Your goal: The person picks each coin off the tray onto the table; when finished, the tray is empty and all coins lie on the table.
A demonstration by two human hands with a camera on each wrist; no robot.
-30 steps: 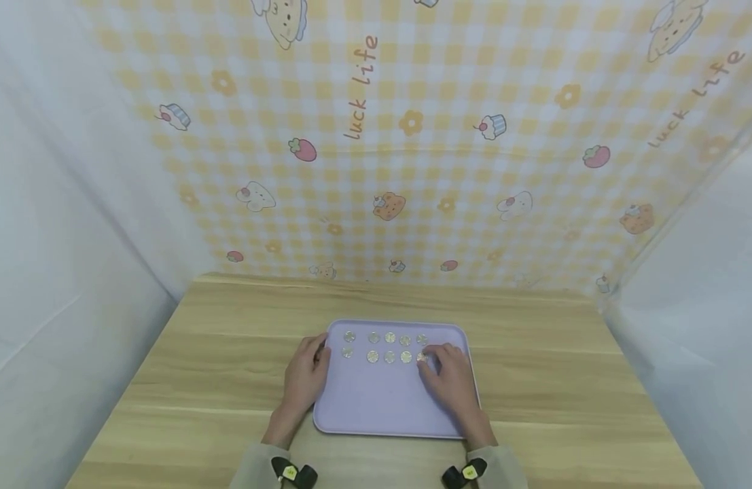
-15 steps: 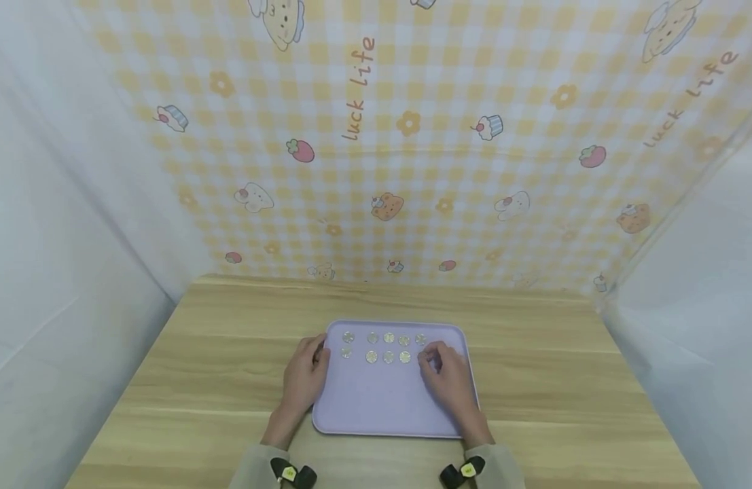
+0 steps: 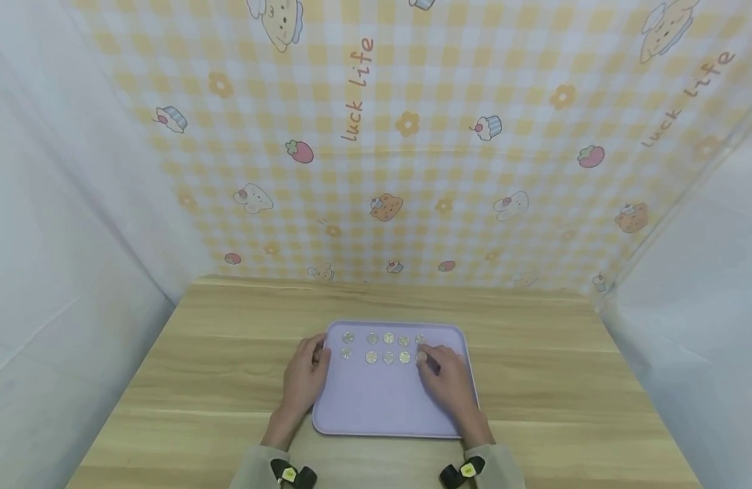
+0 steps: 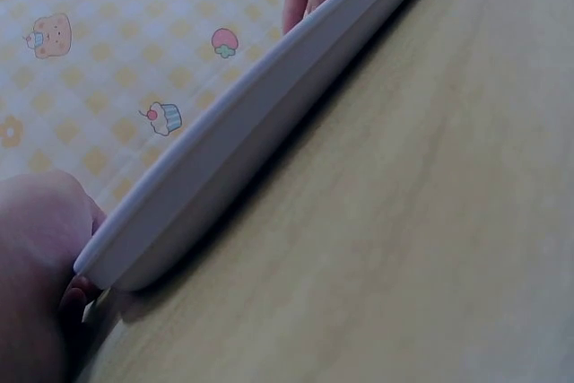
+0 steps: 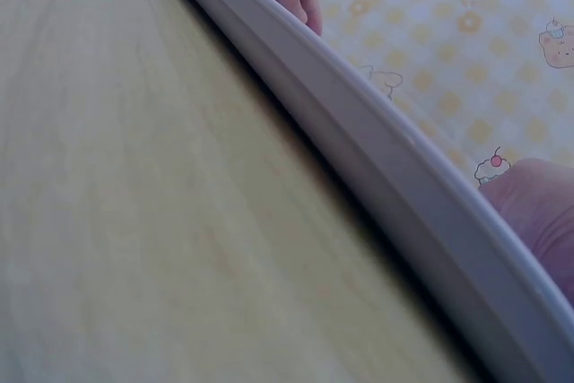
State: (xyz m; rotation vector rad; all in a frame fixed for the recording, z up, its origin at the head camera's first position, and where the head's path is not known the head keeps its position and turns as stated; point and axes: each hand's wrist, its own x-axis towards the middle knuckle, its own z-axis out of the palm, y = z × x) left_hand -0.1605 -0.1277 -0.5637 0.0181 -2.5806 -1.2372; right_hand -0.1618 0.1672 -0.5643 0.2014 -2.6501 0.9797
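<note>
Near row, right end: compared with half a second earlier, the thumb and index finger of the right hand [image 3: 448,382] stand farther apart, pinching a coin [image 3: 421,356] whose face shows between them (whether it touches the tray cannot be told); that end place thus appears occupied. The left hand [image 3: 303,377] grips the left rim of the purple tray [image 3: 382,411]. The far-row coins [image 3: 388,338] lie near the far rim; open tray floor extends from the near row to the near rim.
</note>
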